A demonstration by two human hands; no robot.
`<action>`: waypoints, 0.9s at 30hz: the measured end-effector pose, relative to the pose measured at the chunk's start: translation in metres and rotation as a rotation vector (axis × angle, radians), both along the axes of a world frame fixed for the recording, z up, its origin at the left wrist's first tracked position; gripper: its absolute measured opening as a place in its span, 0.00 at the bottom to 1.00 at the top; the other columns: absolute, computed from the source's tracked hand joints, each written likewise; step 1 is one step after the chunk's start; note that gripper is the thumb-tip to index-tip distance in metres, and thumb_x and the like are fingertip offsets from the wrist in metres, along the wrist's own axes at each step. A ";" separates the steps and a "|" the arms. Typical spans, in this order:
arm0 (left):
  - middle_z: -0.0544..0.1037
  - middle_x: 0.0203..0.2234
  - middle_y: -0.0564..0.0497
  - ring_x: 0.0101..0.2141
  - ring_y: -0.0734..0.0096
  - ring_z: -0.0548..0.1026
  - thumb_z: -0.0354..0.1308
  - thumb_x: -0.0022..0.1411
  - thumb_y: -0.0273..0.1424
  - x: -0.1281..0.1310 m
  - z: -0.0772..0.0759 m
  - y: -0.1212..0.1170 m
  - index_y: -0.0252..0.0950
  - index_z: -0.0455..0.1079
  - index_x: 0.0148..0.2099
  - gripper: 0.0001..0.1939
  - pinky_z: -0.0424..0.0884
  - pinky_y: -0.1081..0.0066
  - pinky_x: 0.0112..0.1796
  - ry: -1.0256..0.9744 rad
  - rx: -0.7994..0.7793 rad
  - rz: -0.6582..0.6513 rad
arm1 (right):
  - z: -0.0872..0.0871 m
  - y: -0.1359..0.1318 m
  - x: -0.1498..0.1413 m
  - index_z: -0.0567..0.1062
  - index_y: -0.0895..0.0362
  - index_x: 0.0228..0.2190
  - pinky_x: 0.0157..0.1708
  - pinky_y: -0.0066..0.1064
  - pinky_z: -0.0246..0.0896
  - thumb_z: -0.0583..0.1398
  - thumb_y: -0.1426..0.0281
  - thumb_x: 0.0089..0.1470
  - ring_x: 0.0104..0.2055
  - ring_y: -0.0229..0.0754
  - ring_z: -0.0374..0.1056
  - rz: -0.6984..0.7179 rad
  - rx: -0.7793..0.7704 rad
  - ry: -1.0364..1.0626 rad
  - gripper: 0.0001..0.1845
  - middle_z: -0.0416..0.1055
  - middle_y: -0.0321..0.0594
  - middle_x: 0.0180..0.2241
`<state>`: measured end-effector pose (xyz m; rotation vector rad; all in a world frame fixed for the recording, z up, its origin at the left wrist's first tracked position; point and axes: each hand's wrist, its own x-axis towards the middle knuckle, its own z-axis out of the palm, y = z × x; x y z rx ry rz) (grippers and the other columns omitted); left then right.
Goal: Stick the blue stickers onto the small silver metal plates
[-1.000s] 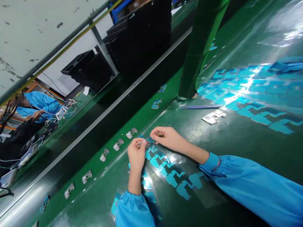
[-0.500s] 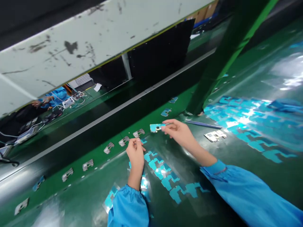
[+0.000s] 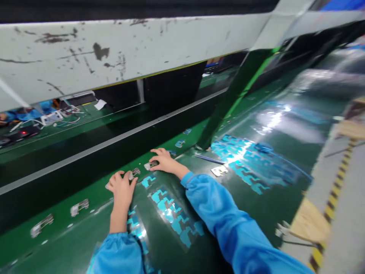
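Head view: left hand half-open around one circuit board; right hand loosely curled at another board, grips unclear; both boards look light, stiff, fragile, best edge-pinched.

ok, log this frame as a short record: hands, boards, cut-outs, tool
left hand: over the green strip, fingers around a metallic circuit board; grip unclear
right hand: fingertips at a second circuit board; grip unclear
boards further left: two more circuit boards, lying on the strip
blue cut-outs: in rows on the green mat, between the forearms
tool: slim, tweezers-like tool, near a pale circuit board
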<state>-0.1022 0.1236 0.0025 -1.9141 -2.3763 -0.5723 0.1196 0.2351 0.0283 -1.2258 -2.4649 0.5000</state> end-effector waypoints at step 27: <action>0.80 0.29 0.51 0.33 0.72 0.81 0.74 0.43 0.27 0.044 0.020 0.019 0.34 0.71 0.44 0.24 0.77 0.80 0.31 -1.874 0.063 0.009 | -0.006 -0.193 0.183 0.72 0.46 0.58 0.59 0.52 0.64 0.63 0.62 0.59 0.61 0.55 0.65 -0.190 0.019 0.121 0.25 0.73 0.44 0.56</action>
